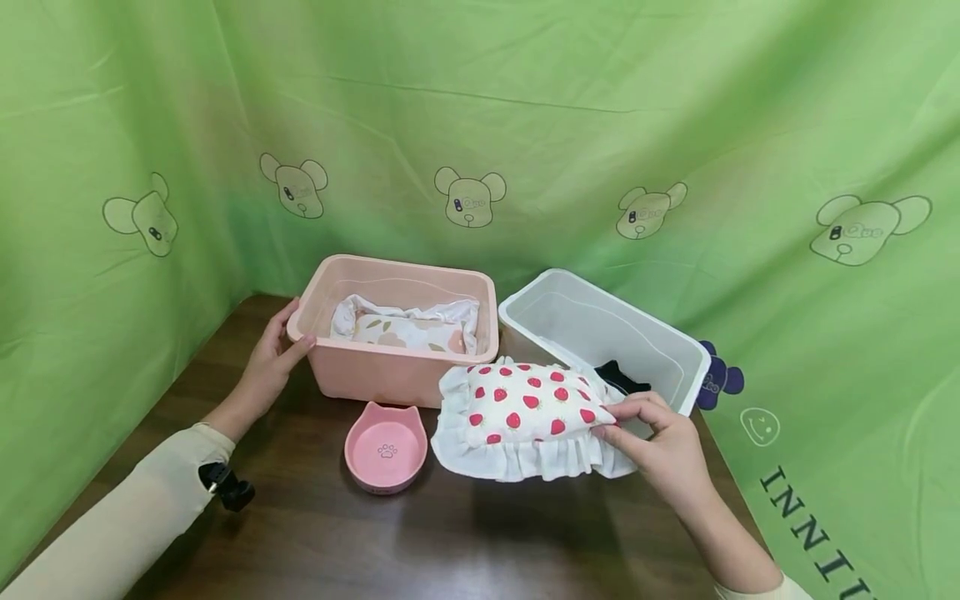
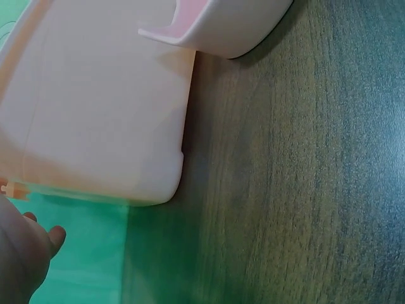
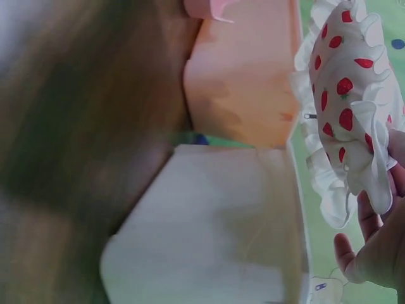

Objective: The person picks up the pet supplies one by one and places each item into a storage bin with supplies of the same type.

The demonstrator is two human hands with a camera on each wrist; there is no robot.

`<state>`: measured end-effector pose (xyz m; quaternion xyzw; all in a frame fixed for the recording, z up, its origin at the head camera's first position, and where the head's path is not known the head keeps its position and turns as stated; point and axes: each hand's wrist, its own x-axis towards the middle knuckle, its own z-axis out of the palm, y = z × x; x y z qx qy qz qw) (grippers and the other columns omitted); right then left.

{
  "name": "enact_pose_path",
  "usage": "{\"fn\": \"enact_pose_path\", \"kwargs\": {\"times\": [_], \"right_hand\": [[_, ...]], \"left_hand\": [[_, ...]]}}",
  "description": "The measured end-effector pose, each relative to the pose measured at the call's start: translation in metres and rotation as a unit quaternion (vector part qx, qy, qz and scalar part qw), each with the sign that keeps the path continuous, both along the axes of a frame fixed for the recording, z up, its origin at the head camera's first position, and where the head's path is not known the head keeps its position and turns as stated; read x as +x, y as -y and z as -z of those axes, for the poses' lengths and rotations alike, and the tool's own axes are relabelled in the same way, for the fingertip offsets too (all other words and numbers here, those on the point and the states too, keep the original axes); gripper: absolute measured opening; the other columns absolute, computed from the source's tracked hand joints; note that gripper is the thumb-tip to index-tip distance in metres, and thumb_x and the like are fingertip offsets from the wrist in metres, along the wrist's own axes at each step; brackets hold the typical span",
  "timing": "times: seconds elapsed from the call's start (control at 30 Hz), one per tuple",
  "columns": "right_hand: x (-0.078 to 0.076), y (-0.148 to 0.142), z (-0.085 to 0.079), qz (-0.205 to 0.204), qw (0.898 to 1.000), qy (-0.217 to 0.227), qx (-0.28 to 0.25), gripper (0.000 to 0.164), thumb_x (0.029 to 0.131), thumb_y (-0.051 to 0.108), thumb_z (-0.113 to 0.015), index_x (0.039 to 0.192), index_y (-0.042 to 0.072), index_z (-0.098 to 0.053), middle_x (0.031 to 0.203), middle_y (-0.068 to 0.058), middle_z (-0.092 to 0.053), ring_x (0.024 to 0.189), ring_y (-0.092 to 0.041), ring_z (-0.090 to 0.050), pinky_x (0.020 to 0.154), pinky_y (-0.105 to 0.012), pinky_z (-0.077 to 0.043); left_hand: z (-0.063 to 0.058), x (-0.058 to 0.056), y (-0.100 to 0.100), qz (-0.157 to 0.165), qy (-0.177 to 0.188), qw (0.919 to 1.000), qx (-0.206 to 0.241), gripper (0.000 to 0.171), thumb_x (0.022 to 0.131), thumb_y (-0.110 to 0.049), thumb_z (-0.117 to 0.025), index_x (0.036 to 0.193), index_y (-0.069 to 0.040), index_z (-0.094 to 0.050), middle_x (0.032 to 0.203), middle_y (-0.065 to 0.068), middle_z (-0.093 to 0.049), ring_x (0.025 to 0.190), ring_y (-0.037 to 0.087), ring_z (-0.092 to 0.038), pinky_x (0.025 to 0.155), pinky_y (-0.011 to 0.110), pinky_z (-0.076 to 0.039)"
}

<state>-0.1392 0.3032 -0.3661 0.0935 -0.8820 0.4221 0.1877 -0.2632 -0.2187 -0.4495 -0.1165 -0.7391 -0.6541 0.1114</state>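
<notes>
At the left end of the pink plastic bin (image 1: 382,371), my left hand (image 1: 273,354) grips the rim, with the thumb over the front corner. A white pillow (image 1: 408,332) with a leaf and flower print lies inside this bin. My right hand (image 1: 660,446) pinches the right edge of a small ruffled pillow (image 1: 528,408) printed with red strawberries. That pillow hangs above the table, in front of the gap between the bins, and partly covers the white plastic bin (image 1: 637,321). In the right wrist view the strawberry pillow (image 3: 345,104) is seen from its side.
A pink cat-eared bowl (image 1: 386,450) with a paw print stands before the pink bin on the brown wooden table (image 1: 315,533). Something black (image 1: 621,379) lies in the white bin. Green printed cloth (image 1: 480,100) hangs behind and at both sides.
</notes>
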Motion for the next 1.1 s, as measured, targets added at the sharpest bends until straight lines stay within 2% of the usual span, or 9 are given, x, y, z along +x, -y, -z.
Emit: {"fn": "enact_pose_path", "kwargs": {"times": [0.3,0.6,0.8,0.93,1.1], "right_hand": [[-0.013,0.002,-0.027,-0.01,1.0,0.007,0.005,0.018,0.08,0.008,-0.088,0.095,0.002,-0.079,0.094,0.016,-0.067,0.098,-0.001,-0.057,0.085,-0.011,-0.043],[-0.025,0.003,-0.058,-0.002,1.0,0.026,0.006,0.025,0.084,0.017,-0.086,0.102,0.002,-0.077,0.096,0.021,-0.069,0.102,-0.006,-0.054,0.082,-0.015,-0.042],[-0.048,0.012,-0.075,0.005,0.999,0.048,0.006,0.034,0.084,0.03,-0.087,0.105,0.006,-0.077,0.101,0.016,-0.069,0.106,-0.009,-0.053,0.082,-0.018,-0.044],[-0.067,0.021,-0.087,0.004,0.999,0.049,0.004,0.038,0.083,0.035,-0.087,0.105,0.006,-0.077,0.101,0.013,-0.068,0.108,-0.01,-0.053,0.09,-0.022,-0.037],[-0.09,0.035,-0.099,-0.01,0.999,0.042,-0.001,0.038,0.082,0.033,-0.088,0.105,0.004,-0.077,0.105,0.009,-0.069,0.11,-0.012,-0.054,0.094,-0.026,-0.036]], "left_hand": [[0.003,0.001,-0.001,0.002,0.001,1.0,0.009,0.07,0.105,-0.015,-0.057,0.164,-0.009,-0.019,0.159,0.027,-0.033,0.133,0.022,-0.043,0.097,0.006,-0.04],[0.001,-0.002,-0.004,0.004,0.006,0.9998,0.019,0.07,0.105,-0.014,-0.056,0.164,-0.008,-0.019,0.162,0.027,-0.031,0.137,0.025,-0.041,0.098,0.007,-0.04],[0.0,-0.003,-0.005,0.001,0.008,0.9999,0.012,0.07,0.105,-0.014,-0.056,0.164,-0.008,-0.018,0.162,0.026,-0.03,0.141,0.032,-0.037,0.098,0.006,-0.039],[0.001,-0.003,-0.007,0.001,0.01,0.9998,0.016,0.07,0.105,-0.013,-0.056,0.164,-0.009,-0.019,0.161,0.025,-0.033,0.139,0.03,-0.039,0.098,0.006,-0.039],[0.002,-0.004,-0.008,0.002,0.001,0.9998,0.021,0.069,0.105,-0.012,-0.056,0.164,-0.008,-0.019,0.16,0.028,-0.033,0.136,0.026,-0.042,0.098,0.006,-0.04]]}}
